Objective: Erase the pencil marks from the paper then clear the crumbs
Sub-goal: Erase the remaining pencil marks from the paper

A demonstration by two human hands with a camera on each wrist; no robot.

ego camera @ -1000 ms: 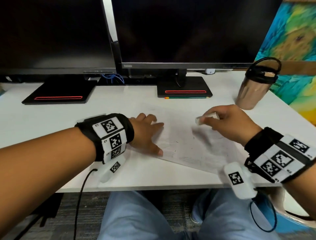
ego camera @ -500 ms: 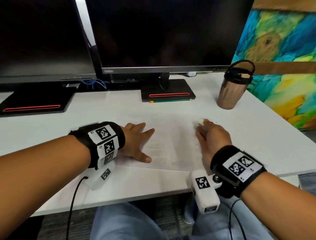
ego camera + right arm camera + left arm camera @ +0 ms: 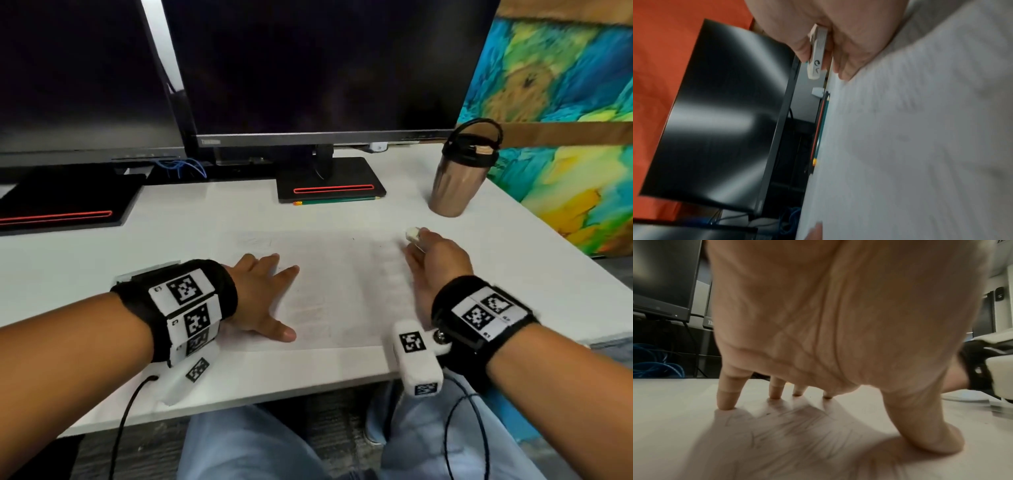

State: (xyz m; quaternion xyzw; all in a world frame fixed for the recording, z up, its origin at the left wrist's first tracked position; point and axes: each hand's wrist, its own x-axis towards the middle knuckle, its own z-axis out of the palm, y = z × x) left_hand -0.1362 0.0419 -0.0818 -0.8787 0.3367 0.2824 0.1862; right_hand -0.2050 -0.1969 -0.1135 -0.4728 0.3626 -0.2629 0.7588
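Left hand splayed flat, pressing the paper; right hand — at 3 o'clock — pinches the eraser.

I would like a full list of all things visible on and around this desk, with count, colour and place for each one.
paper: 1, white with faint pencil marks, desk middle, under the left hand
eraser: 1, white, in the right hand's grip
monitors: 2, black, back of desk
pencil: 1, green, in front of the right monitor's base
bottle: 1, bronze with black lid, back right of desk
cables: blue, behind the monitors
desk: 1, white
painting: 1, blue, green and yellow, right
left hand: fingers spread, pressing on the paper
right hand: holds the eraser
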